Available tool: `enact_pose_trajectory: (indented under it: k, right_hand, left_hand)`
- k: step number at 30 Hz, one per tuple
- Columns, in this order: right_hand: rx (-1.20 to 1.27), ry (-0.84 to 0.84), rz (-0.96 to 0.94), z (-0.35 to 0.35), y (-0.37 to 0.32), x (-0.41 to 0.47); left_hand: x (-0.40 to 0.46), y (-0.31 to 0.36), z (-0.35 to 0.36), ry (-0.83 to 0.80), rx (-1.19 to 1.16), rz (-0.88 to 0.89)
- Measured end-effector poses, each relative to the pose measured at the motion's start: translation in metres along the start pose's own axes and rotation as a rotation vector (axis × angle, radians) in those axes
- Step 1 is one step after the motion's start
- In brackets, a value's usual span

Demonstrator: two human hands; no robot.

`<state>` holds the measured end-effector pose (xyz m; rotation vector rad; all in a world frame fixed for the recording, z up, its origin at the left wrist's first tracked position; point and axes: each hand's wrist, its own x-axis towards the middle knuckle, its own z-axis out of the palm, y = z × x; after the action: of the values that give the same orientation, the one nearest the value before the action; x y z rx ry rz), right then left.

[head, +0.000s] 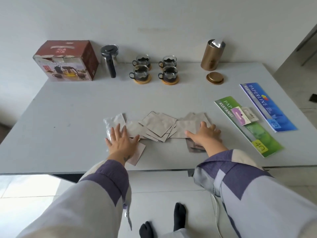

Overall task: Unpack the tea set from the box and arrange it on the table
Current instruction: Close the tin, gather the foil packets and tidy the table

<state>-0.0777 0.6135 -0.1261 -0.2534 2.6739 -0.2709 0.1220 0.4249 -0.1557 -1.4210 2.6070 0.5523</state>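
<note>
1. At the far edge of the grey worktop stood the red-brown cardboard box, the glass teapot with black handle and four glass cups on round wooden coasters, apparently unpacked and arranged.
2. Nearer, the left hand and right hand lay flat, fingers spread, pressing scattered silver foil sachets, gripping nothing; these seemingly remained to tidy.
</note>
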Motion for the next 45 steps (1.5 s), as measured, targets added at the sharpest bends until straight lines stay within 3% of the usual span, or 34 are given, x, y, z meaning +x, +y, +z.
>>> enact_pose_trajectory:
  k: [4,12,18,24,30,38,45]
  right_hand:
    - [0.004,0.039,0.031,0.000,-0.005,0.006]
    - [0.255,-0.035,0.134,-0.001,-0.024,0.025]
    - [0.071,-0.033,0.214,-0.007,-0.035,0.020]
    - [0.072,-0.106,0.240,-0.009,-0.034,0.016]
    - [0.112,-0.073,0.161,-0.009,-0.032,0.011]
    - [0.033,-0.106,0.182,-0.005,-0.036,-0.007]
    - [0.012,-0.163,0.124,-0.013,-0.029,-0.015]
  left_hand:
    - [-0.008,-0.004,0.020,0.014,0.037,-0.015]
    - [-0.002,0.002,0.028,0.100,0.105,0.006]
    - [0.003,0.004,0.021,0.213,0.033,0.055]
    - [-0.002,0.007,0.009,0.226,-0.100,-0.218]
    - [-0.012,0.008,0.004,0.121,0.034,-0.185]
    - [-0.012,0.003,-0.012,0.042,-0.421,-0.252]
    - [-0.011,-0.002,-0.023,0.000,-0.609,-0.260]
